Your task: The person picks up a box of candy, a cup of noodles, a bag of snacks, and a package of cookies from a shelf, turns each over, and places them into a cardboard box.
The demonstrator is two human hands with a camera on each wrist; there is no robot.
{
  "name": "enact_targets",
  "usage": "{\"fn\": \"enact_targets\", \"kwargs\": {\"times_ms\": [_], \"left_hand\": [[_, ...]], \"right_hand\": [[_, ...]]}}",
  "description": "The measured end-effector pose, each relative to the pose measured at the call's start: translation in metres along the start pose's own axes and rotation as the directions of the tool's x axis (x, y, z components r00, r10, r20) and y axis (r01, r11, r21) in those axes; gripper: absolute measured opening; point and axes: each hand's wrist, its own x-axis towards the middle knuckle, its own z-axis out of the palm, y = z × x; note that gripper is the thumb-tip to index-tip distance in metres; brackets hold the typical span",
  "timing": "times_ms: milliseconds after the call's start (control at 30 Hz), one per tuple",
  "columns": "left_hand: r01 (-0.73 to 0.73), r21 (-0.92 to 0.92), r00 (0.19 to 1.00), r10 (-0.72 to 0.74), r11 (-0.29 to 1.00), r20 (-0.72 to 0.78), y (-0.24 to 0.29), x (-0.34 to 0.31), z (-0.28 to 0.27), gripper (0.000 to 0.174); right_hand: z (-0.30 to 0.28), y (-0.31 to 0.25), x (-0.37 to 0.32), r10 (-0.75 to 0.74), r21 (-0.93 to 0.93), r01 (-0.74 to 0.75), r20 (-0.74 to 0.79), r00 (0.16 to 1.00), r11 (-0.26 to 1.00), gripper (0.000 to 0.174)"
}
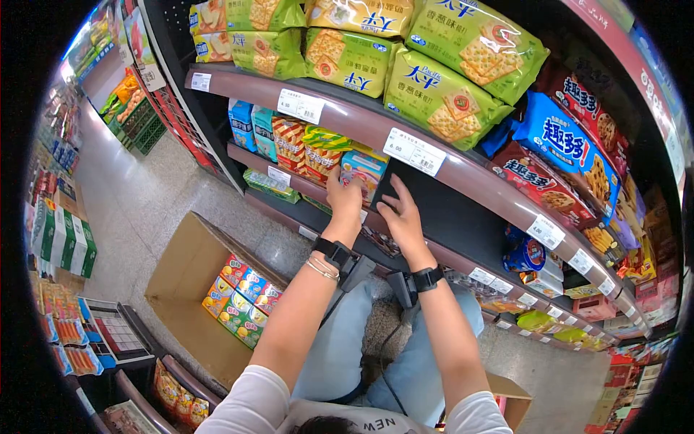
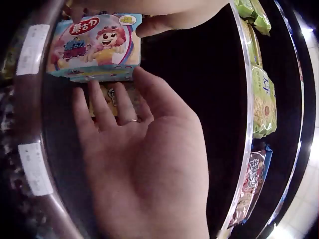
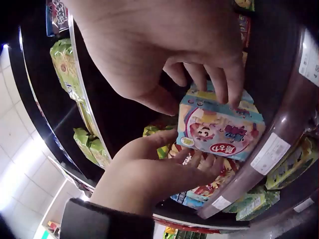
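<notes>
A light-blue snack box point(image 1: 370, 168) point(image 2: 94, 45) point(image 3: 219, 130) stands at the right end of a row of packs on the shelf. My left hand point(image 1: 345, 205) point(image 2: 174, 14) point(image 3: 154, 167) grips its left side, the thumb at one edge and bent fingers over the near face. On the box's other side is my right hand point(image 1: 403, 220) point(image 2: 144, 154) point(image 3: 169, 45), fingers spread and loosely bent, fingertips by its edge; contact is hard to tell. In the left wrist view, a yellow pack point(image 2: 112, 99) shows partly behind my right fingers.
Striped snack packs point(image 1: 289, 145) fill the shelf left of the box. Bare black shelf surface point(image 1: 441, 210) lies to the right. Green cracker packs point(image 1: 347, 61) sit above a price-tag rail point(image 1: 347, 116). An open carton point(image 1: 177, 304) holding colourful boxes point(image 1: 238, 300) stands on the floor.
</notes>
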Motion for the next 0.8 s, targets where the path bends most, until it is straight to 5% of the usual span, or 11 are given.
{"fn": "enact_targets", "kwargs": {"times_ms": [267,400,633,800], "left_hand": [[-0.021,0.032,0.998,0.023,0.999,-0.062,0.001,0.003,0.002,0.048],[0.052,-0.081,0.998,-0.054,0.995,-0.015,0.018,-0.009,0.000,0.041],[0.056,-0.098,0.998,-0.057,0.994,-0.009,0.007,-0.009,-0.009,0.031],[0.256,-0.120,0.967,-0.251,0.959,0.049,0.025,-0.028,-0.009,0.029]], "right_hand": [[-0.002,0.003,0.014,-0.299,-0.399,0.300,0.068,0.952,0.866,0.067],[-0.001,0.006,0.018,-0.298,-0.488,0.275,0.032,0.954,0.828,0.066],[-0.001,0.011,0.024,-0.263,-0.321,0.237,-0.039,0.964,0.917,0.052],[-0.008,0.011,0.017,-0.311,-0.314,0.253,-0.152,0.938,0.915,0.051]]}}
